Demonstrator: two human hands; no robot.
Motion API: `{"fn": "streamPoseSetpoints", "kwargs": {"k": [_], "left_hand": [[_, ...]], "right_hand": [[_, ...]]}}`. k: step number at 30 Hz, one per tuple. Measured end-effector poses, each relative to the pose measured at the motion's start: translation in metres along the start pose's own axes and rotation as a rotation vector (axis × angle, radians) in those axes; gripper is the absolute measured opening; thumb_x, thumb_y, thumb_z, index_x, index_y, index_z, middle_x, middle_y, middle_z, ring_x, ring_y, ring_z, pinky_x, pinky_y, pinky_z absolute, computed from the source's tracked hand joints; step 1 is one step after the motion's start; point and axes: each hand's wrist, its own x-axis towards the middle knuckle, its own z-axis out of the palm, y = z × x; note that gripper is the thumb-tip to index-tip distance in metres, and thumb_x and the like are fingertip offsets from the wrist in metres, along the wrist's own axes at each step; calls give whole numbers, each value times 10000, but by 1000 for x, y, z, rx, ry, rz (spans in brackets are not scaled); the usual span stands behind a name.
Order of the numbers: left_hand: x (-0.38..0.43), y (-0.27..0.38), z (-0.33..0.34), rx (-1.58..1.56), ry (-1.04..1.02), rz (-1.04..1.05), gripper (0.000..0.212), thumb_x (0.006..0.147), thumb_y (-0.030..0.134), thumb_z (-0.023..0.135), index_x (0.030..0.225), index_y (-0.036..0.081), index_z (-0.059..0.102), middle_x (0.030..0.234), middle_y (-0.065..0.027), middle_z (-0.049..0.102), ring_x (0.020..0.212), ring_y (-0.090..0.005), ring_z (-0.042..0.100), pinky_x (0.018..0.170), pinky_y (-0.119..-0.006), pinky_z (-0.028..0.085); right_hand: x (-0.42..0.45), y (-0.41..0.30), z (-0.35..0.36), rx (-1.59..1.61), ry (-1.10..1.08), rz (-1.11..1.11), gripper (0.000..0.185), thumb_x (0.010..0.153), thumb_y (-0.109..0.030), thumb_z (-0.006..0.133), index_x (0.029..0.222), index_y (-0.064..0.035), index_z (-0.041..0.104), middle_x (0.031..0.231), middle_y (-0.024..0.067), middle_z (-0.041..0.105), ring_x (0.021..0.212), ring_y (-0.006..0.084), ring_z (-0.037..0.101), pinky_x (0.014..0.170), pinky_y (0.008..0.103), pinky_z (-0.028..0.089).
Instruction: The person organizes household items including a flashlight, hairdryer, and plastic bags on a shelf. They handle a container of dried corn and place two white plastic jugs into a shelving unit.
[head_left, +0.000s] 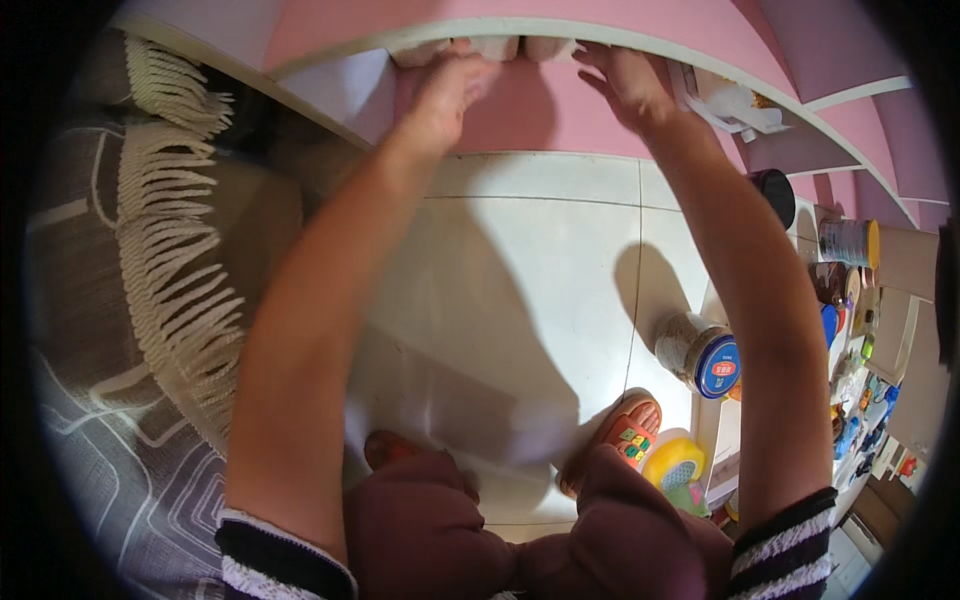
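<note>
Both my arms reach forward to a low compartment of a pink and white shelf unit (510, 105). Several pale, rounded objects (491, 49) sit inside it, partly hidden under the shelf board's edge. My left hand (450, 94) is at the left of the opening, its fingertips by these objects; blur hides whether it touches them. My right hand (626, 82) is at the right, fingers spread and slightly bent, the fingertips beside the rightmost pale object (551, 49). Whether either hand grips anything cannot be made out.
Blue-lidded jar (686, 352) stands on the tiled floor, near a yellow tape roll (675, 463) and my right slipper (634, 435). Cans and jars (847, 241) line the right side. Plastic wrapping (731, 105) lies in the neighbouring compartment. A fringed patterned cloth (150, 300) hangs at left.
</note>
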Motion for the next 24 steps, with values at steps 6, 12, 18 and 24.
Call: {"fn": "streamPoseSetpoints", "kwargs": {"k": [6, 12, 18, 24], "left_hand": [[-54, -27, -13, 54, 61, -32, 327, 702, 156, 570, 1019, 93, 516, 942, -3, 548, 892, -104, 498, 760, -239, 370], [-85, -22, 4, -70, 11, -99, 235, 766, 170, 518, 990, 101, 529, 936, 0, 563, 866, -105, 526, 733, -222, 388], [-97, -5, 16, -177, 35, -107, 245, 769, 186, 521, 986, 74, 535, 937, -43, 566, 888, -138, 530, 756, -234, 387], [-102, 13, 12, -228, 143, -21, 222, 760, 175, 538, 950, 61, 540, 893, -50, 569, 846, -139, 541, 748, -239, 394]], "right_hand": [[-49, 33, 1, 361, 69, 110, 442, 725, -38, 498, 1151, 17, 393, 1100, 124, 466, 997, 221, 458, 858, 328, 377], [-88, 36, 1, 440, 72, 212, 395, 762, -128, 466, 1134, -7, 410, 1068, 107, 495, 969, 192, 464, 831, 298, 373], [-88, 16, 17, 579, 139, 205, 291, 742, -112, 470, 1023, -37, 464, 921, 75, 539, 814, 147, 498, 753, 268, 389], [-81, 12, 36, 685, 127, 185, 287, 739, -135, 483, 1009, -37, 471, 888, 72, 531, 795, 155, 492, 723, 269, 395]]}}
